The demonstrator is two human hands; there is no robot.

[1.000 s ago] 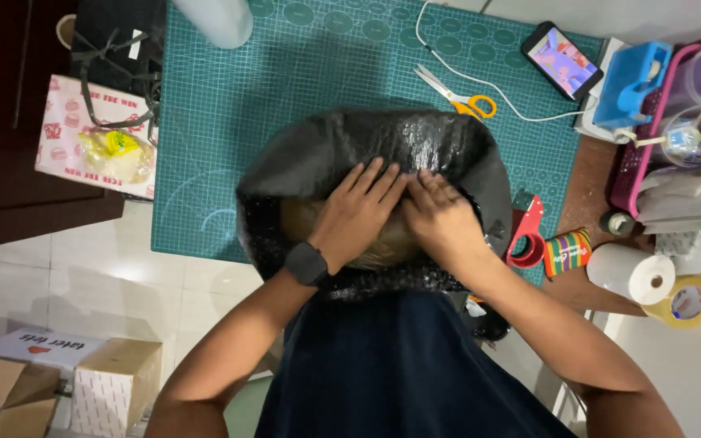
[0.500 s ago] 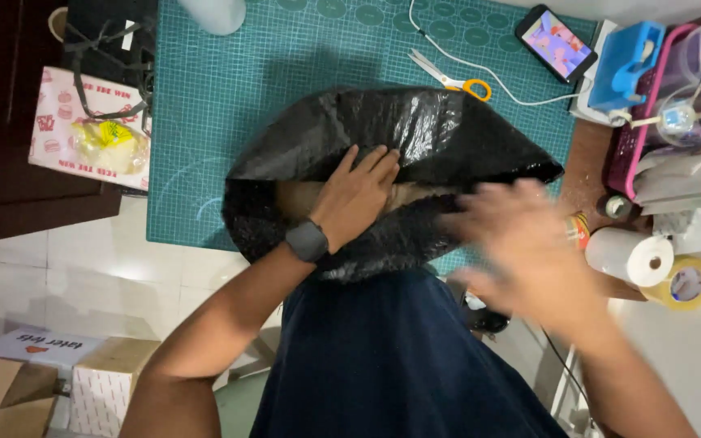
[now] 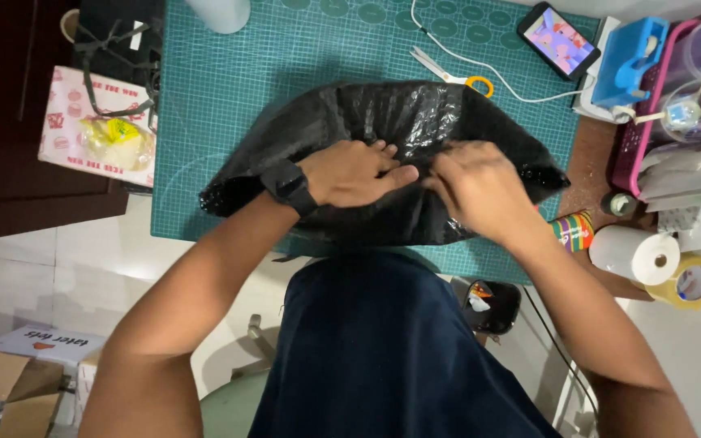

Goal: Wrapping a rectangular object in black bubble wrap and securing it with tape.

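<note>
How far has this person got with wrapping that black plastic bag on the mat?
Done: the black plastic bag lies bundled on the green cutting mat, its contents covered. In hand: the left hand presses the top while the right hand pinches a fold. Left: no tape shows on it; the scissors lie untouched.

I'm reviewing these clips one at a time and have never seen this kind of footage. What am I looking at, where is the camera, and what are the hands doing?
There is no machine here: a person wears one camera on the head, so you look straight down over their dark shirt at their own two bare hands. The left hand, with a black wristwatch, lies flat on a crumpled black plastic bag. The right hand pinches the bag's plastic beside it. The bag rests on a green cutting mat that covers the desk. Around it lie scissors with yellow handles, a phone with a lit screen on a white cable, a white paper roll and a yellow tape roll.
</note>
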